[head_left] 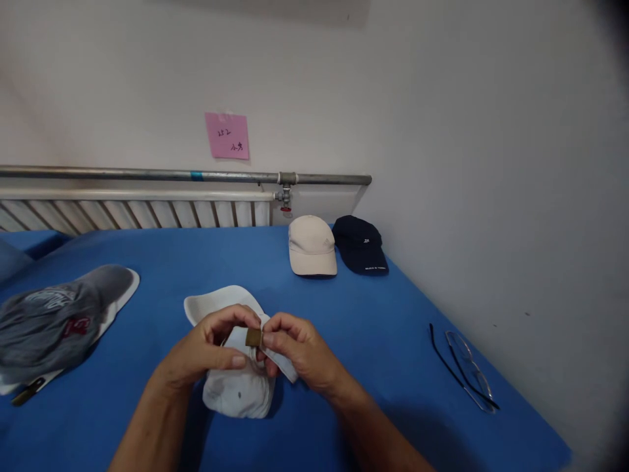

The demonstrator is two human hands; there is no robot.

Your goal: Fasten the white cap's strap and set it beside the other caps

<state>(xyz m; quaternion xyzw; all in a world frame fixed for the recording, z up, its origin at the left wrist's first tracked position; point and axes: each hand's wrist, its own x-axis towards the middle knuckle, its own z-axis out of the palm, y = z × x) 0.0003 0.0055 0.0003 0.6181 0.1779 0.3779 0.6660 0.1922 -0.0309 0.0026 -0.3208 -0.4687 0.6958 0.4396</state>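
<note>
one white cap (238,393) is over the blue desk (354,321), nearer than the beige cap (312,246) and the navy cap (360,244), the left hand (206,347) curling a loose grip about its back, thumb and forefinger apart, while the right hand (307,354) has its grip pinched on the strap (285,364) beside the brass-coloured buckle (253,337).

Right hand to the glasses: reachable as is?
Likely yes: nothing visible stands between the right hand and the glasses, though it would probably first have to let go of the white cap's strap.
</note>
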